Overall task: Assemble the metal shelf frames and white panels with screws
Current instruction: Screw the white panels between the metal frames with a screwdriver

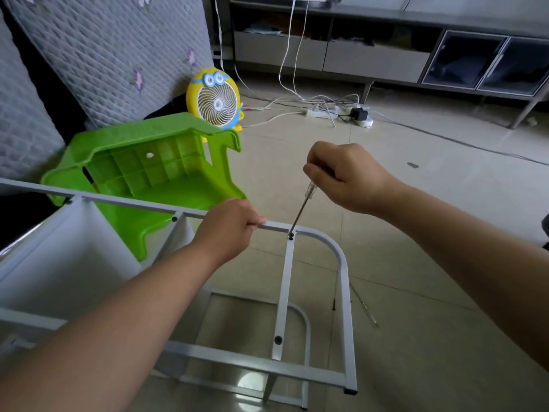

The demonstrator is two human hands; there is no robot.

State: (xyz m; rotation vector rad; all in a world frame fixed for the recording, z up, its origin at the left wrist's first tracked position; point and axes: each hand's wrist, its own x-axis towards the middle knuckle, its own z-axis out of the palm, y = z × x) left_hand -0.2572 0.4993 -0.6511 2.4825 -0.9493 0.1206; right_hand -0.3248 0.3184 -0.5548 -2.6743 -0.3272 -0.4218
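Nearest to the person, the grey metal shelf frame rests on the pale tiled floor. Its flat grey cross bar shows an open hole at 6 o'clock from the joint in work; I judge that no screw is in it yet. The white plastic panels sit in the frame at 9 o'clock.

The left hand holds the top rail, its grip curled round the tube just beside the joint. At 3 o'clock from this hand the small dark screw sits where the cross bar meets the rail. The tip of the thin screwdriver with clear handle stands in it, and the shaft leans toward 1 o'clock. The right hand has its grip pinched round the handle.

The lean is the first danger: under pressure the tip may slip out of the screw head and jump toward the left fingers, which are very near. Only one hand steadies the frame, so a hard push may rock it, and the screw may then enter crooked. At 5 o'clock a thin metal rod lies on the floor and may be stepped on.

Farther, at 10 o'clock, lies the overturned green plastic stool. Behind it are a yellow cartoon fan and loose white cables, which may catch the frame if it is swung.
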